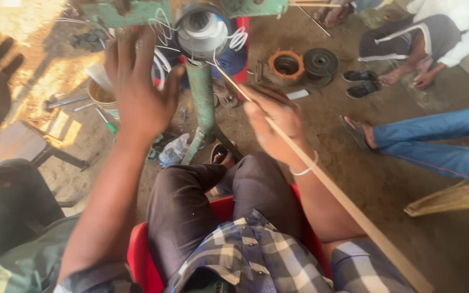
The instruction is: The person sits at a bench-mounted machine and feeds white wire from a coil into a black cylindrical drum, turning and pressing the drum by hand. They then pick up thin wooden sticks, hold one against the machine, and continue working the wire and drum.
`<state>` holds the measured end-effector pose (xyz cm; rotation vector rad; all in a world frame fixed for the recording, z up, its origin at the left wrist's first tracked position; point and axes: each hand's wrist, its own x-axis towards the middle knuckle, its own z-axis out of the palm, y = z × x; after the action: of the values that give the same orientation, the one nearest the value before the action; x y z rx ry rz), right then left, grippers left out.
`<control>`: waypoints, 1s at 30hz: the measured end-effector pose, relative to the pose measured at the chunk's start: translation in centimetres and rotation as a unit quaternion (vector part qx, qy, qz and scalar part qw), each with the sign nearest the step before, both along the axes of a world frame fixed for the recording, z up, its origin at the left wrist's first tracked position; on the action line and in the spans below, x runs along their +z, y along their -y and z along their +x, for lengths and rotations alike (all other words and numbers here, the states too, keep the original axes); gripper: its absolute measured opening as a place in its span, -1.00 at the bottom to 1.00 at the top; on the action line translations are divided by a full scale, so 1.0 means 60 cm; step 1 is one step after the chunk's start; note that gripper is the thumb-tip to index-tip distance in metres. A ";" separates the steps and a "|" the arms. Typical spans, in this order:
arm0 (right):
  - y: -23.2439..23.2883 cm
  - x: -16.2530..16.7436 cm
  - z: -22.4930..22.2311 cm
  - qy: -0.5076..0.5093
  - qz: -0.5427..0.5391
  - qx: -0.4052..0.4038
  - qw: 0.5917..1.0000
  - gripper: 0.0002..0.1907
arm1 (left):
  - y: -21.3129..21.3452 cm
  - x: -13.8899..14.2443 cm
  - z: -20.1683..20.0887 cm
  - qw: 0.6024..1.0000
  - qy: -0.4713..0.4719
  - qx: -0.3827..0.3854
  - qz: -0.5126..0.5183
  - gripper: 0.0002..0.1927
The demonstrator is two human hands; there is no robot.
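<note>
1. Right hand [275, 127]: the fingers are clenched around a long, thin wooden stick [321, 179], gripped in its upper part. A pale band sits on the wrist.
2. Left hand [137, 89]: raised with fingers spread and holding nothing; the fingertips lie against or just below the green metal frame [137, 13]. Motion blur hides whether they actually touch it.
3. Stick axis: the long axis runs diagonally, from the lower right of the view, past the right forearm, up and left. The tip points at the motor stator [202, 32], a round grey housing mounted at the top of the green stand post [202, 92], and ends at or just under its lower rim.
4. White winding wires [164, 32] hang in loops around the stator mouth, between the left hand and the housing.
5. Step in hand, as a judgement: the stick is being aimed into the stator to press or seat the windings, while the left hand steadies the frame.
6. The next move calls for a fine, controlled thrust along the stick axis, keeping the tip clear of the loose loops.
7. Surroundings: the person sits on a red chair [142, 255]; an orange ring housing [286, 65] and a dark ribbed disc [321, 61] lie on the dirt floor beyond.
</note>
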<state>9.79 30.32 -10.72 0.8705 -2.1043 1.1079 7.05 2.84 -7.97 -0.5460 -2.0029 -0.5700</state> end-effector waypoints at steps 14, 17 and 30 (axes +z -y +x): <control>0.129 0.095 -0.022 -0.081 0.088 -0.148 0.982 -0.66 | -0.029 0.050 -0.111 0.997 0.037 -0.006 -0.064 -0.30; 0.128 0.097 -0.031 -0.077 0.088 -0.138 0.984 -0.65 | -0.033 0.050 -0.112 0.997 0.043 -0.001 -0.062 -0.30; 0.126 0.090 -0.047 -0.045 0.073 -0.129 0.988 -0.63 | -0.038 0.054 -0.109 0.996 0.049 0.019 -0.066 -0.31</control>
<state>6.96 22.76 -5.34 0.6761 -2.1700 0.7760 0.50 5.14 -4.73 -0.5682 -2.1504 -0.4510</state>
